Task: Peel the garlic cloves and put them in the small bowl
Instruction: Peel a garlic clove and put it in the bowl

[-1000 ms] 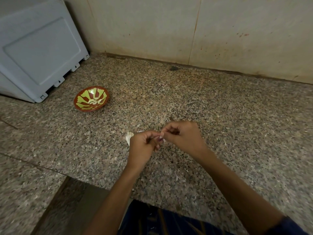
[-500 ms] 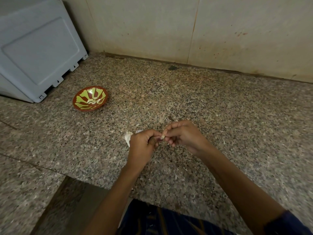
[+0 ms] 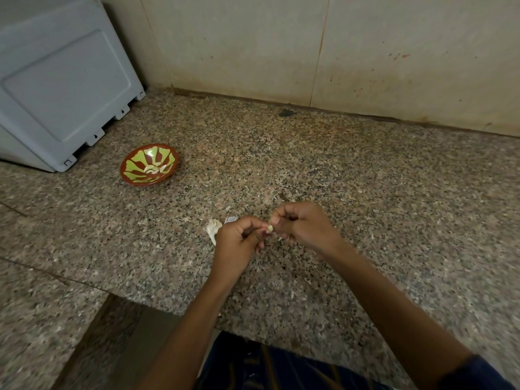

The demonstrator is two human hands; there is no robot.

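1. We hold the clove (image 3: 270,228) above the desk (image 3: 365,192), between our two hands: left hand (image 3: 239,243) and right hand (image 3: 305,226) both pinch it with curled fingers.
2. The bowl (image 3: 149,164) lies well apart, up and to the left, nearer our left hand.
3. The clove's long axis is too small to tell.
4. Loose garlic (image 3: 212,228) sits just beside the left hand.

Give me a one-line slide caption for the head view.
Both hands, left hand and right hand, pinch a garlic clove over the granite counter; small bowl waits far left.
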